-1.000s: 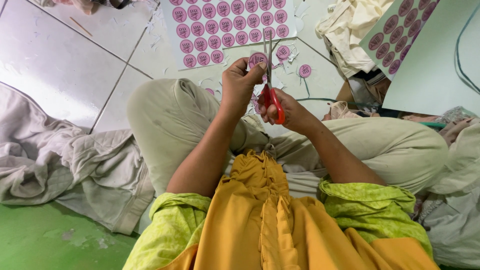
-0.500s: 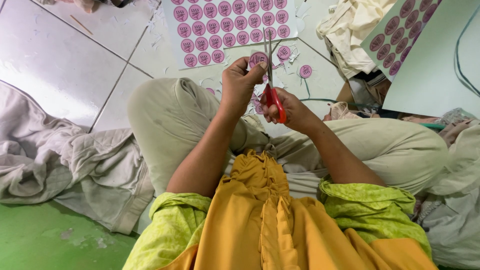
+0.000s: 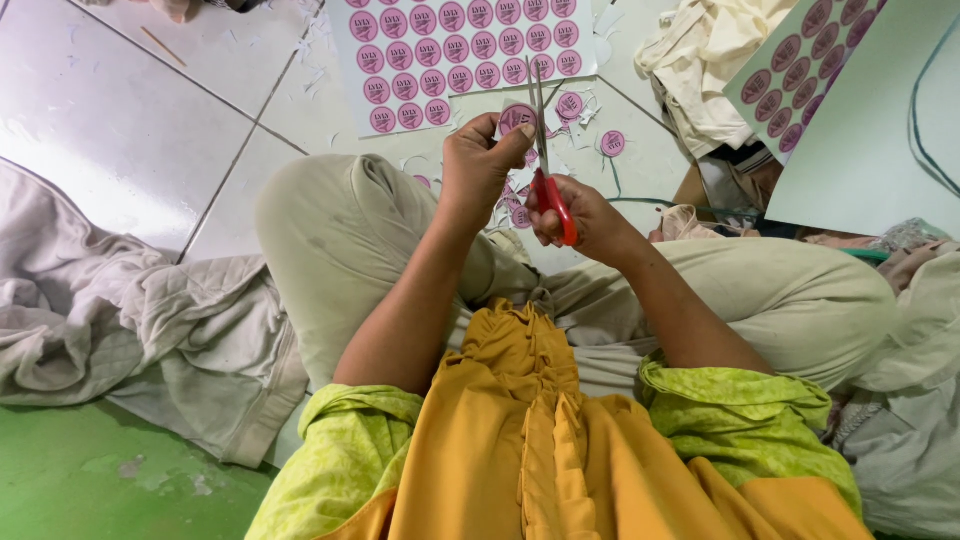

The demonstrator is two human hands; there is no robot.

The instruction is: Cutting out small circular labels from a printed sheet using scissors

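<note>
Left hand [image 3: 478,165] pinches a round pink sticker [image 3: 516,118] by its near edge; thin paper, light, floppy, probably tears easily. Right hand [image 3: 585,218] closed through red-handled scissors [image 3: 545,150], blades beside the sticker, just right of left fingertips.

The person wears a mustard-yellow top [image 3: 520,440] that falls in soft folds down the front, gathered into a ruffled bunch near the lap. Its short sleeves [image 3: 335,450] are lime green with a faint pale leafy print, puffed and drawn in at the hem above the elbows. Below them both forearms are bare, as are the left hand [image 3: 478,165] and the right hand [image 3: 585,215]; no rings, watch or bracelets show. The trousers [image 3: 330,235] are loose, pale khaki-beige cloth, smooth over the knees and creased where they meet the top.
</note>
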